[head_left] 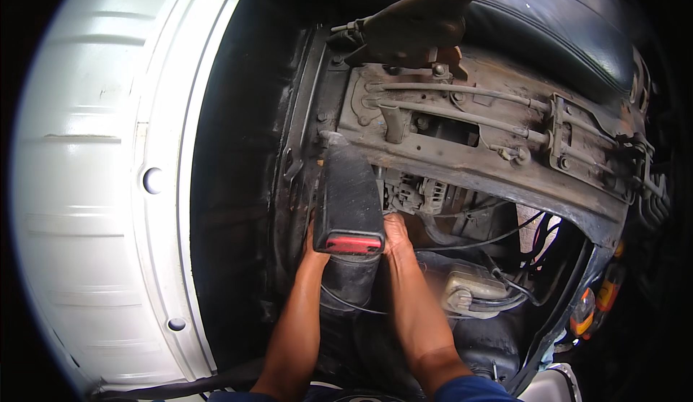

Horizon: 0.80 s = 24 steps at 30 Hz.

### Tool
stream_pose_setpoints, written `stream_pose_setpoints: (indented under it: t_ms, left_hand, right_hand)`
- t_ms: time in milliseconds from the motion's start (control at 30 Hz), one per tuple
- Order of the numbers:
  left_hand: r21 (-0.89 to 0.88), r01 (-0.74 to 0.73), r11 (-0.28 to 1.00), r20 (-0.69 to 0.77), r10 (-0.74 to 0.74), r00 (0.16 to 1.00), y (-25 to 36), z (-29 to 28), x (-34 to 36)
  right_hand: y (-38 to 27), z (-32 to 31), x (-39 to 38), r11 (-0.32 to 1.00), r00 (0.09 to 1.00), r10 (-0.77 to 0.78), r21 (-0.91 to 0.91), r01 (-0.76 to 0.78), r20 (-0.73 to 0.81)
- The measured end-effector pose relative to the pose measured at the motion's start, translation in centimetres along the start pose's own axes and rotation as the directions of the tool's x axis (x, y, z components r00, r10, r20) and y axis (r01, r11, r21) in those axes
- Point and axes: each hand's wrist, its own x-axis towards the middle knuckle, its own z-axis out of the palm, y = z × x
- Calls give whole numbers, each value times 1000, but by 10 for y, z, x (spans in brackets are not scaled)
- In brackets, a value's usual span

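Note:
A black seat belt buckle point(354, 196) with a red release button stands in front of my hands and covers most of them. My left hand point(313, 243) reaches down along its left side, and only the wrist and a strip of the hand show. On the other side, my right hand point(395, 233) is visible from the back, close to the buckle's right edge. The fingers of both hands are hidden, so what they touch cannot be made out. Between my forearms, just below the buckle, is a thick black cylindrical pipe point(350, 279).
A ribbed engine part point(415, 192) sits beyond my right hand. A pale capped reservoir point(473, 292) with black hoses lies right of my forearm. Across the top runs a dusty metal panel point(447, 138) carrying cables. White bodywork point(94, 185) borders the left; orange-handled tools point(583, 312) lie right.

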Motion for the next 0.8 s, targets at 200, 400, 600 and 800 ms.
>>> stream_pose_setpoints:
  t_ms: [200,400,600,800]
  left_hand:
    - [22,-101,995,-78,102,992,-9,11,2]
    - [111,-84,990,0,84,996,18,2,-5]
    - [-39,-46,998,20,46,999,22,2,-12]
    - [2,72,997,170,-72,983,54,-16,-24]
  right_hand:
    - [-19,40,-39,996,995,-26,-89,17,-97]
    - [-22,59,-57,980,991,-135,-150,131,-12]
    - [-16,55,-51,716,885,-460,-563,413,63]
    - [-4,43,-21,574,783,-622,-683,452,-4]
